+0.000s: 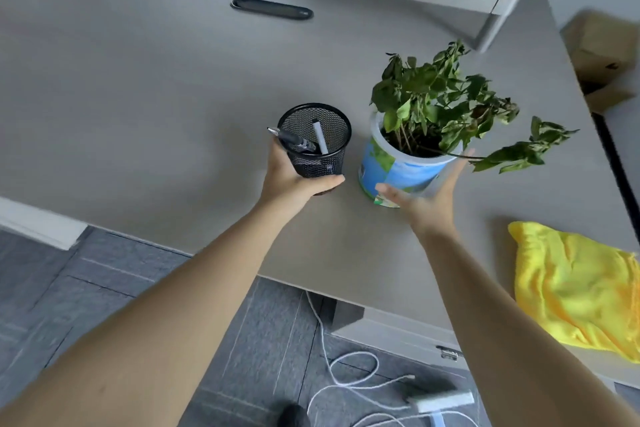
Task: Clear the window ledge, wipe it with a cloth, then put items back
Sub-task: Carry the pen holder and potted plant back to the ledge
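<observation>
Left hand [298, 177] grips black mesh pen cup [317, 142] low on the desk [138, 97]. Right hand [424, 196], fingers spread, holds nothing, just beside the potted plant [408, 163]. Yellow cloth [575, 288] lies near. Likely moving items; next needs a firm two-sided pot grasp.

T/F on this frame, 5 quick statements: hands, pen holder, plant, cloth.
1. The left hand grips the black mesh pen holder. True.
2. The right hand is closed around the plant pot. False: its fingers are spread open beside the pot.
3. The pen holder is empty. False: it holds a dark pen and a white one.
4. A yellow cloth lies on the desk at the right. True.
5. The plant pot lies tipped on its side. False: it stands upright.
</observation>
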Demonstrator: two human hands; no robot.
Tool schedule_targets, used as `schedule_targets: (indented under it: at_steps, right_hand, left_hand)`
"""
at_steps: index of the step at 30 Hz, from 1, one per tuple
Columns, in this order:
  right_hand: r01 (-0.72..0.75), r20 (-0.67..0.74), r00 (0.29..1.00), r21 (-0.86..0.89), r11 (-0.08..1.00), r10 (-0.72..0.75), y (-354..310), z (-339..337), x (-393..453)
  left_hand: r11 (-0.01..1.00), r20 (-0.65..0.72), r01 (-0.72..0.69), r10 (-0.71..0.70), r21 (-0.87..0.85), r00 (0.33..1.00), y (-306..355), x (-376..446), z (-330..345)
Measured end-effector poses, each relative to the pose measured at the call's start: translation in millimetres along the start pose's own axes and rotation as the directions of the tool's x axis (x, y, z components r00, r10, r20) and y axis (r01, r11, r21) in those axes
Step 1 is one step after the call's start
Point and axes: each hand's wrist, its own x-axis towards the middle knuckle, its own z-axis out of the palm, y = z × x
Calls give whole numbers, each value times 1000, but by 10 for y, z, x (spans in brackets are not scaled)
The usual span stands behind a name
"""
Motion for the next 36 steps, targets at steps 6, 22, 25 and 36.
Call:
schedule_targets:
  at_steps: [6, 22, 25, 36]
  right_hand:
    - [-47, -62, 997, -33, 998, 45, 18, 65, 79]
    - [62, -210, 976, 29, 998, -54, -113, -263, -133]
    - [80, -248, 966, 8, 997, -75, -261, -634, -327]
    - [119, -464, 874, -79, 990, -142, -444, -2940, -1697]
  left_hand:
    - [997, 22, -28, 30, -75, 999, -220, 300, 73]
    - [996, 52, -47, 43, 71, 998, -12, 66, 163]
    - [993, 99, -92, 85, 69, 991, 271, -185, 387]
    - [969, 381, -248, 227, 5, 896, 1047, -1976, 2161]
